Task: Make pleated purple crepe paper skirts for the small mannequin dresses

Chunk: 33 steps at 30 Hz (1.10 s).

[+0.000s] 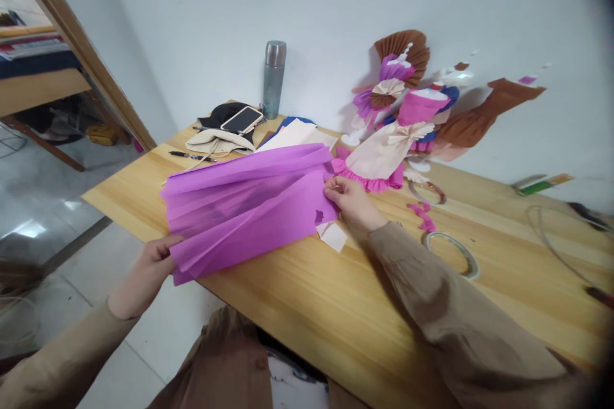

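Observation:
A large sheet of purple crepe paper [249, 204], folded into long pleats, lies across the wooden table [336, 307]. My left hand [151, 265] pinches its near left end at the table's edge. My right hand [348, 199] pinches the far right end of the pleats. A small white paper scrap [332, 236] lies just below my right hand. Both sleeves are tan.
Paper dolls in pink, cream, brown and blue dresses [403, 121] stand against the wall. A grey flask [274, 78], a phone [242, 119] on a cap, a pen [192, 156], tape rings [453, 252], purple scraps [422, 214] and wire [556, 243] lie on the table.

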Motion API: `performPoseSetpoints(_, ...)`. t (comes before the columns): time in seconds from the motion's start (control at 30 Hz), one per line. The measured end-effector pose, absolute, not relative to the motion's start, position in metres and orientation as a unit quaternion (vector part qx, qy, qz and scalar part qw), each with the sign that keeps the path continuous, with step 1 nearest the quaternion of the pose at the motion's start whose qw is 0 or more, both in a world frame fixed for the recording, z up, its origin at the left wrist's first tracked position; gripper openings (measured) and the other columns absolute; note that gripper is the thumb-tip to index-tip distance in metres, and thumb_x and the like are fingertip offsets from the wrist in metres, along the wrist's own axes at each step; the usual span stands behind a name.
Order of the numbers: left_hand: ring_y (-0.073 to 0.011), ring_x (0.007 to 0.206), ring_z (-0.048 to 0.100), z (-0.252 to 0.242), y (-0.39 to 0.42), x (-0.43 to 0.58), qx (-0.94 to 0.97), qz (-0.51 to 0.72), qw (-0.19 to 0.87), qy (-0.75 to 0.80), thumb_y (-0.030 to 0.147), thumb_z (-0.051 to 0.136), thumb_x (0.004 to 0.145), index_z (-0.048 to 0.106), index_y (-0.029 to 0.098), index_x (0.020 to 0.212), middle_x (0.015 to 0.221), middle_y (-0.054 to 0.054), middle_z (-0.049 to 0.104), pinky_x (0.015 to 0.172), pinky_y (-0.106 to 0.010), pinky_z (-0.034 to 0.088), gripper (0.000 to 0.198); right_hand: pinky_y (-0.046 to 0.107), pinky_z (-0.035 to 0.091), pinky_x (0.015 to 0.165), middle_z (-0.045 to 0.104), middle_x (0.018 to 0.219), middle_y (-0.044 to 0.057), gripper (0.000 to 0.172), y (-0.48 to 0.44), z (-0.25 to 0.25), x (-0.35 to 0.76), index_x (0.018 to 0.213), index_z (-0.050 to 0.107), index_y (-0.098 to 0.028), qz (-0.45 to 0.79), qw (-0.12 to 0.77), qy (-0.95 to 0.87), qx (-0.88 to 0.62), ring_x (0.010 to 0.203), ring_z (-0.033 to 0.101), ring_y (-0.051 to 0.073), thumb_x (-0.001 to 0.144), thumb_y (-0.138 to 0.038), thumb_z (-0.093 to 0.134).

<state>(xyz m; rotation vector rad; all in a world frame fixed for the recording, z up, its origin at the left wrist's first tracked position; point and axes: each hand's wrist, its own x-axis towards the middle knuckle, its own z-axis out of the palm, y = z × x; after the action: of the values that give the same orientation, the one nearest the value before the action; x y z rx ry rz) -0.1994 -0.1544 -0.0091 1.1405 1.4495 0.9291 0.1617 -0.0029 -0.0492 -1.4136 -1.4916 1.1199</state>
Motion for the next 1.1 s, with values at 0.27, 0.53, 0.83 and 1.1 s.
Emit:
performPoseSetpoints(0.27, -0.0082, 0.045, 0.052, -0.021, -0.153, -0.201, 0.261, 0.415, 0.604, 0.629, 0.045, 0.085, 0.061, 0.059, 0.014, 0.063, 0.055, 0.002, 0.059, 0.043, -0.018, 0.045, 0.041, 0.027, 0.046, 0.058, 0.069, 0.084, 0.004, 0.04, -0.007, -0.059, 0.176, 0.098, 0.06, -0.018, 0.463, 0.352, -0.612, -0.536, 0.064, 0.057, 0.013, 0.07, -0.044, 0.073)
performPoseSetpoints(0.53, -0.0122, 0.054, 0.053, -0.008, -0.164, -0.204, 0.458, 0.301, 0.505, 0.666, 0.062, 0.07, 0.069, 0.06, 0.016, 0.057, 0.056, -0.001, 0.058, 0.052, -0.024, 0.049, 0.049, 0.036, 0.052, 0.073, 0.072, 0.108, 0.011, 0.041, -0.023, -0.039, 0.179, 0.106, 0.068, -0.018, 0.453, 0.306, -0.669, -0.504, 0.084, 0.065, 0.02, 0.079, -0.049, 0.068)
performPoseSetpoints(0.83, -0.0271, 0.102, 0.066, -0.028, -0.178, -0.205, 0.677, 0.275, 0.065, 0.679, 0.055, 0.064, 0.082, 0.049, 0.022, 0.139, 0.119, -0.012, 0.064, 0.089, -0.046, 0.058, 0.068, 0.037, 0.058, 0.078, 0.069, 0.126, 0.01, 0.038, -0.041, -0.04, 0.192, 0.112, 0.07, -0.021, 0.415, 0.268, -0.741, -0.455, 0.088, 0.069, 0.02, 0.076, -0.033, 0.069)
performPoseSetpoints(1.1, -0.0395, 0.144, 0.036, -0.045, -0.163, -0.202, 0.811, 0.266, -0.063, 0.518, 0.028, 0.066, 0.088, 0.066, 0.018, 0.102, 0.149, -0.017, 0.047, 0.111, -0.064, 0.039, 0.017, 0.039, 0.056, 0.082, 0.075, 0.092, 0.007, 0.017, -0.038, -0.061, 0.192, 0.081, 0.073, -0.021, 0.385, 0.358, -0.705, -0.476, 0.084, 0.07, 0.021, 0.077, -0.037, 0.069)
